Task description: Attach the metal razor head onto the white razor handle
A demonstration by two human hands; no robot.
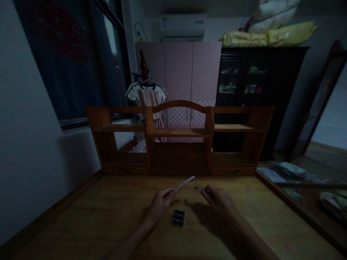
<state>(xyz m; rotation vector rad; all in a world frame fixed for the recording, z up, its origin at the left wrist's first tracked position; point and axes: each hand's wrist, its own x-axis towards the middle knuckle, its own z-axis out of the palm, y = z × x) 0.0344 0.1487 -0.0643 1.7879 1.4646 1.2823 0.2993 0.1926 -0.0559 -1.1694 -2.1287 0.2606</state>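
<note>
My left hand (159,205) grips a thin pale rod (183,184) that slants up and to the right above the wooden desk (81,220). My right hand (220,200) pinches a small metal tool (200,188) whose shiny tip points left toward the rod's end. The two tips are close but apart. A small dark box (178,217) lies on the desk between and just in front of both hands.
A wooden shelf unit (179,139) stands at the back of the desk. A pink wardrobe (189,72) and a dark cabinet (252,83) are behind it. Papers and bags (290,172) lie to the right. The room is dim.
</note>
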